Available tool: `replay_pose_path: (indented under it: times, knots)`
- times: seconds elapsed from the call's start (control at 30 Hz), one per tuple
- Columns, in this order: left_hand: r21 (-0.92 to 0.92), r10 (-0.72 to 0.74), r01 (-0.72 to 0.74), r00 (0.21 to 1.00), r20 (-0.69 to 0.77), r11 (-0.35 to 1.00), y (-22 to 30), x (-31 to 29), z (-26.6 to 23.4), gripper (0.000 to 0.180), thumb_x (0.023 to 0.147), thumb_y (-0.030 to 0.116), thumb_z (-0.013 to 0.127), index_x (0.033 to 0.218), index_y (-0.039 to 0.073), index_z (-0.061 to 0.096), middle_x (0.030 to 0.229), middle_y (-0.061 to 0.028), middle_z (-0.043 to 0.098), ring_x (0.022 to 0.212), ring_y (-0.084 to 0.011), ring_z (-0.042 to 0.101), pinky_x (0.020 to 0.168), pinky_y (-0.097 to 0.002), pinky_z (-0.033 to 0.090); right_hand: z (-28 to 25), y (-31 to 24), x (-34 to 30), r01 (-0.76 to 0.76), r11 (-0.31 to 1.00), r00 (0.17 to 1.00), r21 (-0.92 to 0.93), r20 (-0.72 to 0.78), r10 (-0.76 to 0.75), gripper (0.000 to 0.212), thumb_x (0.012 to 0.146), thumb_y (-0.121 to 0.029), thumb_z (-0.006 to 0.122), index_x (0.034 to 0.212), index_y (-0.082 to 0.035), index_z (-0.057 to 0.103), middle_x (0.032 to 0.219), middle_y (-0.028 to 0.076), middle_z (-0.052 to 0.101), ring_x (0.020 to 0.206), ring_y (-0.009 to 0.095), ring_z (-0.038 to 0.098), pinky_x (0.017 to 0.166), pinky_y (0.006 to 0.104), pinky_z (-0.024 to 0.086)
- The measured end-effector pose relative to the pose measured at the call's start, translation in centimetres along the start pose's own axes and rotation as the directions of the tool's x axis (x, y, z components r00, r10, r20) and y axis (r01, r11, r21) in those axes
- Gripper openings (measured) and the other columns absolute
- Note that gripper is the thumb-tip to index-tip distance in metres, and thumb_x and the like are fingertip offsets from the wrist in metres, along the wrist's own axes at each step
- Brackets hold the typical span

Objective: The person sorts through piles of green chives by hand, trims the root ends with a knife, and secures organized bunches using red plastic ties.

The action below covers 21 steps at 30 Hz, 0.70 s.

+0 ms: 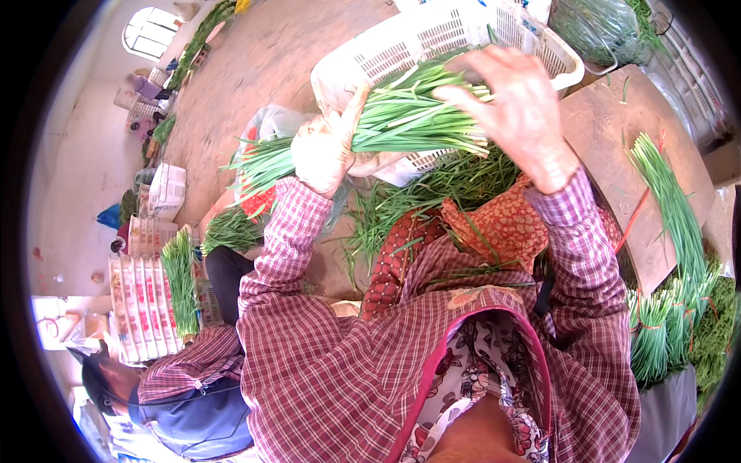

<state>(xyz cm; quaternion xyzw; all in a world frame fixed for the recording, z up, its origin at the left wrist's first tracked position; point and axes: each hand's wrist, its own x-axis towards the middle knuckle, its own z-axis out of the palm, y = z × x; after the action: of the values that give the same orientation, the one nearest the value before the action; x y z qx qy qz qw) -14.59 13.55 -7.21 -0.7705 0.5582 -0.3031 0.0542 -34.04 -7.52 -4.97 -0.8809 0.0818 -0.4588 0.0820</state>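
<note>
My left hand (320,152) is closed around a thick bunch of garlic chives (421,112), holding it up sideways in front of me. The pale cut ends point right and the green leaf tips hang out to the left. At the cut ends, my right hand (513,108) is raised with thumb and fingers spread, gripping nothing. Loose chives (463,185) lie below the bunch, around my lap, partly over an orange patterned cloth (502,228). Behind the bunch stands a white slatted plastic crate (432,35).
On the brown board (602,116) at right lies a bunch of chives (668,189) beside a red strip. Tied bundles (656,332) stand below it. A co-worker (193,409) sits close at left, near stacked crates (143,309). A clear plastic bag (598,31) of greens is at back right.
</note>
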Motion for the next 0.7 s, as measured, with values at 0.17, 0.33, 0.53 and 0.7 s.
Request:
replay_pose_path:
  times: [0.17, 0.33, 0.53, 0.7]
  knots:
    - [0.114, 0.054, -0.053, 0.999, -0.003, 0.992, 0.4, 0.9, -0.4, 0.084, 0.075, 0.006, 0.060, 0.151, 0.030, 0.031, 0.067, -0.0025, 0.048, 0.058, -0.0185, 0.056, 0.056, -0.0329, 0.051, 3.1, -1.1, -0.4, -0.036, 0.999, 0.998, 0.025, 0.056, 0.035, 0.029, 0.080, -0.037, 0.070, 0.088, -0.009, 0.067, 0.080, 0.006, 0.064, 0.083, 0.024, 0.062, 0.079, 0.0385, 0.044]
    - [0.182, 0.100, -0.087, 0.993, -0.062, 0.979, 0.4, 0.9, -0.1, 0.084, 0.077, 0.002, 0.054, 0.152, 0.030, 0.028, 0.065, -0.0013, 0.044, 0.056, -0.0163, 0.054, 0.053, -0.0307, 0.051, 3.1, 0.7, -1.2, -0.097, 0.995, 0.995, -0.022, 0.006, 0.097, 0.022, 0.083, -0.031, 0.068, 0.083, -0.009, 0.066, 0.076, 0.006, 0.064, 0.077, 0.023, 0.063, 0.074, 0.0386, 0.046]
    - [0.145, 0.004, -0.008, 1.000, 0.027, 0.989, -1.3, -0.8, 0.4, 0.083, 0.076, 0.010, 0.064, 0.149, 0.036, 0.033, 0.078, -0.0028, 0.056, 0.065, -0.0207, 0.060, 0.062, -0.0351, 0.051, -1.6, 10.3, -5.9, -0.356, 0.898, 0.934, -0.259, -0.106, 0.340, 0.024, 0.084, -0.034, 0.070, 0.090, -0.011, 0.069, 0.081, 0.006, 0.070, 0.070, 0.024, 0.068, 0.066, 0.0345, 0.054]
    - [0.239, 0.002, -0.019, 0.997, 0.073, 0.971, -1.6, -1.0, 0.9, 0.083, 0.076, 0.013, 0.068, 0.148, 0.036, 0.034, 0.080, -0.0031, 0.058, 0.068, -0.0207, 0.062, 0.063, -0.0352, 0.052, -3.5, 11.9, -7.5, -0.380, 0.814, 0.832, -0.440, 0.222, 0.508, 0.031, 0.088, -0.039, 0.064, 0.095, -0.009, 0.070, 0.085, 0.009, 0.070, 0.074, 0.027, 0.068, 0.068, 0.0377, 0.054]
